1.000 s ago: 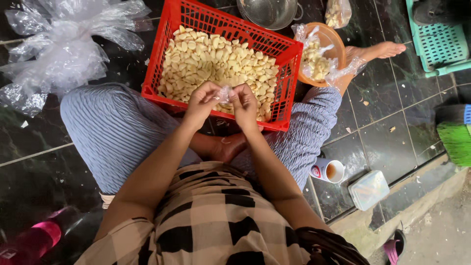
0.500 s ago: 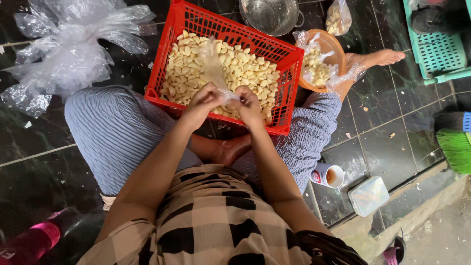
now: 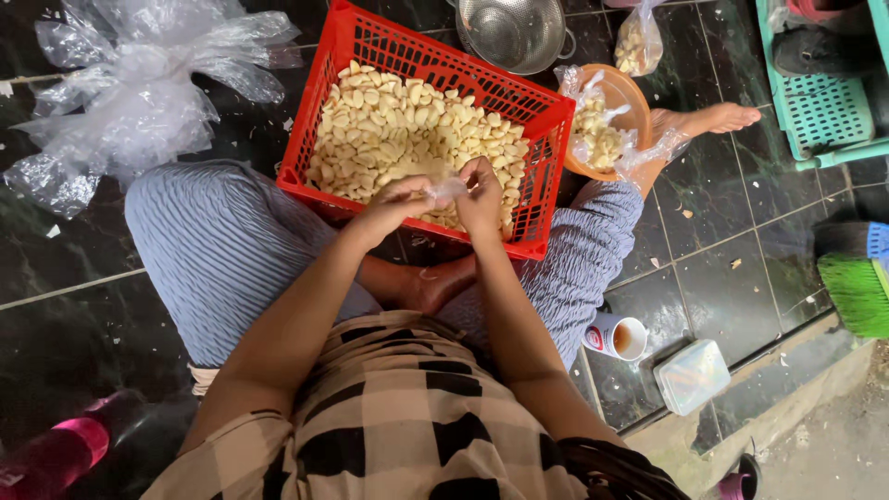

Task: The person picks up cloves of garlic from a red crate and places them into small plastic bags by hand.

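A red plastic crate (image 3: 552,131) full of peeled garlic cloves (image 3: 398,120) stands on the dark tiled floor in front of my crossed legs. Over its near edge my left hand (image 3: 394,206) and my right hand (image 3: 482,193) are close together. Both pinch a small clear plastic bag (image 3: 447,188) that spans the gap between them. What the bag contains cannot be made out.
A heap of clear plastic bags (image 3: 139,93) lies at the left. A metal colander (image 3: 512,32), an orange bowl (image 3: 632,99) of cloves in plastic and a bagged portion (image 3: 639,42) sit behind the crate. A cup (image 3: 619,337), a clear box (image 3: 692,375) and a green broom (image 3: 857,292) are at the right.
The clear bag that hung open and raised over the crate is now bunched small between my fingers. Both hands have stayed over the crate's near edge.
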